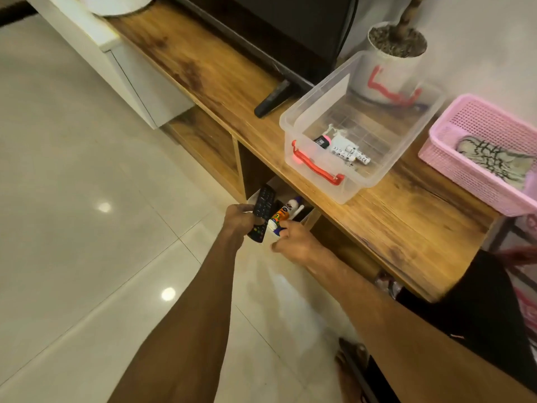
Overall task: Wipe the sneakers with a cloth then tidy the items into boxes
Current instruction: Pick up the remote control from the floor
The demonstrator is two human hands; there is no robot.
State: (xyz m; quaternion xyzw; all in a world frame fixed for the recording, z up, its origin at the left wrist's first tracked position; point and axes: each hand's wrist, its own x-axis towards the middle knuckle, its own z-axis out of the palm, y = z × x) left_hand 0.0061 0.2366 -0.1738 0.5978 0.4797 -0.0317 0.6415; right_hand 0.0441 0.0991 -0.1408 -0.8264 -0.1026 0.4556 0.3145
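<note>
two remotes (263,212), two boxes (325,106)

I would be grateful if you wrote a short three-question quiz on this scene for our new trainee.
1. True or false: the left hand holds a black remote.
2. Fill in: the handles of the clear box are coloured ____.
3. Which container holds the sneaker? A clear box, B pink basket, C neither.
Key: 1 true; 2 red; 3 B.

Glossy tiled floor (87,228), wooden TV console (220,82), white wall (479,39)
</note>
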